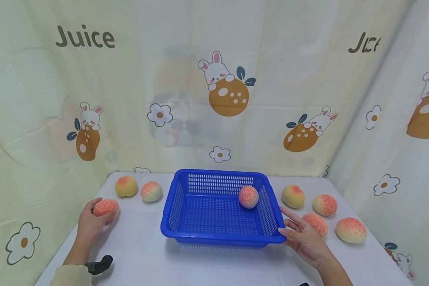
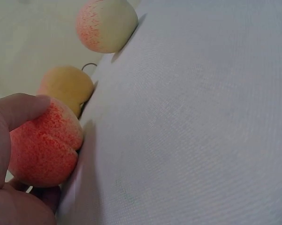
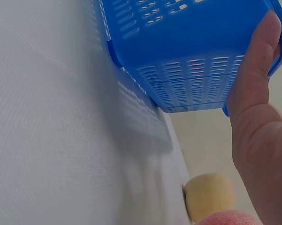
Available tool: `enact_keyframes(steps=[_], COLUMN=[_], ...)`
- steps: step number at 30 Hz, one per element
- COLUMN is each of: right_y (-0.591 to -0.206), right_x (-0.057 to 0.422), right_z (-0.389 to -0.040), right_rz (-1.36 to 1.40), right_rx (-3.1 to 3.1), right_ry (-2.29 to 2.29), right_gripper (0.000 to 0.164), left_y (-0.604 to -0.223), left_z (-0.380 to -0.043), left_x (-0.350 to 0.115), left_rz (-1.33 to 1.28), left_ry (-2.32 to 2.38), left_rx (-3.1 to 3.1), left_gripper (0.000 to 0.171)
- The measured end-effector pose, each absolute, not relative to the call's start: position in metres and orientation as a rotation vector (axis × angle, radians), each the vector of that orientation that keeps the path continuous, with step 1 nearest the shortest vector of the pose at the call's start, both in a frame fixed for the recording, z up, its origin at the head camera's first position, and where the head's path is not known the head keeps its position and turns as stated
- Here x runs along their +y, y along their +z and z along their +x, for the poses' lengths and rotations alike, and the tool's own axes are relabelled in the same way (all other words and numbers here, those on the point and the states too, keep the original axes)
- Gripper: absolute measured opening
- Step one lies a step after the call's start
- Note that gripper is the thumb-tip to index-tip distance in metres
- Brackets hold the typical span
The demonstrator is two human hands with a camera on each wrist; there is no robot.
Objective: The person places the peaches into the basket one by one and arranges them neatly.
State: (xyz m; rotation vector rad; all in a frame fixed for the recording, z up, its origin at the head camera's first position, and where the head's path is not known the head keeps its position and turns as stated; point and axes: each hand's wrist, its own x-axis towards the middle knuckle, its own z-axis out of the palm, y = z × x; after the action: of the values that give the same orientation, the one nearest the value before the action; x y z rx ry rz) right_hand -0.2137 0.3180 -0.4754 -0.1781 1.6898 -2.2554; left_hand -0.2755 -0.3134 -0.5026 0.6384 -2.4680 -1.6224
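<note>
At the left of the head view, my left hand (image 1: 90,222) holds a reddish toy peach (image 1: 107,209) that rests on the table. The left wrist view shows the thumb on top of this peach (image 2: 47,145), with fingers partly hidden beneath it. On the other side, my right hand (image 1: 306,241) grips a blue plastic basket (image 1: 223,239) by its right rim near the front corner. Its thumb (image 3: 265,42) lies on the rim in the right wrist view; the other fingers are mostly hidden. Inside the basket, toward the right, sits one pink-and-cream peach (image 1: 248,197).
Behind the left hand lie a yellow peach (image 1: 126,186) and a pale peach (image 1: 151,191). Right of the basket are another yellow peach (image 1: 293,196) and several reddish ones, one (image 1: 316,223) partly behind the right hand. A printed curtain (image 1: 186,79) encloses the white table (image 1: 139,254).
</note>
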Motion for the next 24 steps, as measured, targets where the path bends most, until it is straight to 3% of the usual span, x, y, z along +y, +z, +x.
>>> enact_keyframes(steps=[24], right_y=[-0.472], right_x=[0.316], right_z=[-0.214], right_rz=[-0.069], right_rx=[1.747], right_ry=[-2.226], right_gripper=[0.078], left_y=[-0.502], left_z=[-0.27], left_x=[-0.302], left_rz=[0.658], left_ry=[-1.627], left_rx=[-2.424], left_gripper=[0.091])
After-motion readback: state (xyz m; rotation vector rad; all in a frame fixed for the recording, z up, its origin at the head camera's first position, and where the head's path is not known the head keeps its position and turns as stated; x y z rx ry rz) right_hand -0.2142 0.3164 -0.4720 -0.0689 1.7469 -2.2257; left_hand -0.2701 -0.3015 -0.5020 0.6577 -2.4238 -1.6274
